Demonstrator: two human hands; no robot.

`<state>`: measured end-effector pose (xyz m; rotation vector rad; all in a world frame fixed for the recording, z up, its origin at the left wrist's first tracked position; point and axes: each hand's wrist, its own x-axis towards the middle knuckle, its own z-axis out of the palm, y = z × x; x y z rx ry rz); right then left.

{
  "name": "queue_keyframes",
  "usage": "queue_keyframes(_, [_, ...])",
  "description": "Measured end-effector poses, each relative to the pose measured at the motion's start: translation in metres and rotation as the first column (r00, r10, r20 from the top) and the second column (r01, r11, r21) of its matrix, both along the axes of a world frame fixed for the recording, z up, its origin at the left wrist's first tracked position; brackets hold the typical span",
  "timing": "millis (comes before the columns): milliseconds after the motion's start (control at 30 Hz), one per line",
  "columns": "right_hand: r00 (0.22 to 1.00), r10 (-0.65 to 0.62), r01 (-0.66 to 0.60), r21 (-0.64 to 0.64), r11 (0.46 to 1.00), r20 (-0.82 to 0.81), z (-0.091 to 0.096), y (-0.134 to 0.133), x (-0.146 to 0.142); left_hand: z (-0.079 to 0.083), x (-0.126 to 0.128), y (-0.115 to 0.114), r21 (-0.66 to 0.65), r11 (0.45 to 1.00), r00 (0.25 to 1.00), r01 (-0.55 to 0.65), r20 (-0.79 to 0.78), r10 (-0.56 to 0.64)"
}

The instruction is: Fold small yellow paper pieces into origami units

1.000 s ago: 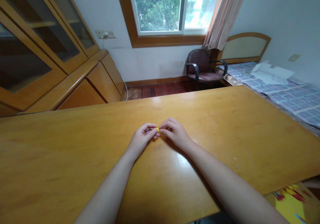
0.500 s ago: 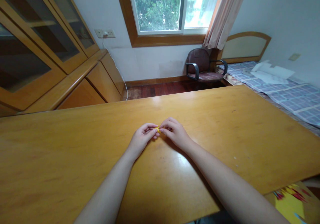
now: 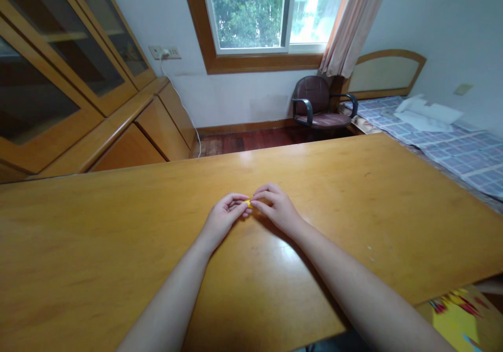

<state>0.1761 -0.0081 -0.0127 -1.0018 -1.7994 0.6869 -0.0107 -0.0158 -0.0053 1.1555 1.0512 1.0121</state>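
Note:
My left hand (image 3: 225,217) and my right hand (image 3: 275,207) meet at the middle of a wide wooden table (image 3: 118,247). Both are curled, fingertips pinched together on a tiny yellow piece (image 3: 249,203) held between them. Only a sliver of the yellow piece shows; the rest is hidden by my fingers. Both hands rest low on the tabletop, with my forearms stretched across it.
A yellow sheet with red marks (image 3: 458,318) lies below the table's near right corner. Wooden cabinets with glass doors (image 3: 58,79) line the left wall. A dark office chair (image 3: 320,103) stands under the window, and a bed with a checked cover (image 3: 451,142) is at the right.

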Motion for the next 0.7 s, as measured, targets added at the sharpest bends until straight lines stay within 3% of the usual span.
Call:
queue_keyframes(167, [0.998,-0.030,0.024,0.086,0.996,0.063,-0.0017,0.0008,0.0005,-0.0001,-0.0002,0.0001,0.005,1.000,1.000,-0.013,-0.015,0.013])
queue_keyframes(700, [0.981,-0.089,0.057,0.181,0.982,0.174,-0.0030,-0.0021,-0.0009,-0.0019,-0.0001,0.0014,-0.042,0.998,0.999,-0.038,-0.001,0.037])
